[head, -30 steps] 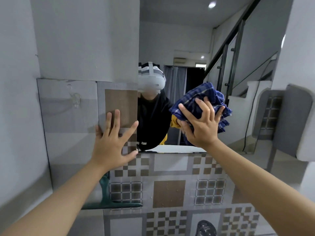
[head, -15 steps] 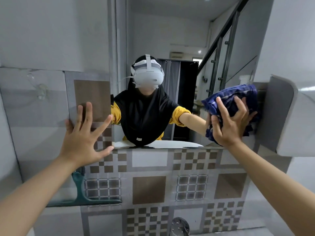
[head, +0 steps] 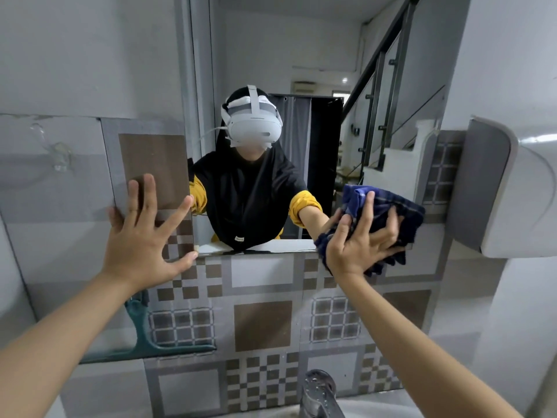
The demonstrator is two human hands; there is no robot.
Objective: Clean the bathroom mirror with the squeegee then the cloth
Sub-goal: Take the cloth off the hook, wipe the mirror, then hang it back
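The mirror [head: 316, 55] hangs on the wall ahead and reflects a person in a headset. My right hand [head: 358, 245] presses a bunched blue checked cloth [head: 388, 212] against the mirror's lower right corner. My left hand [head: 147, 236] lies flat with fingers spread on the tiled wall just left of the mirror's lower left corner. A teal squeegee [head: 150, 342] rests against the wall tiles below my left hand, its blade down and its handle partly hidden by my wrist.
Patterned grey and brown tiles [head: 262, 324] cover the wall under the mirror. A chrome tap [head: 319, 390] rises at the bottom edge. A white and grey dispenser [head: 509, 191] juts from the wall right of the mirror. A clear suction hook [head: 60, 158] sticks on the left tiles.
My right hand has swept the cloth from the mirror's middle to its right side, then down to the lower right corner. The view has shifted; my left hand stays flat on the wall.
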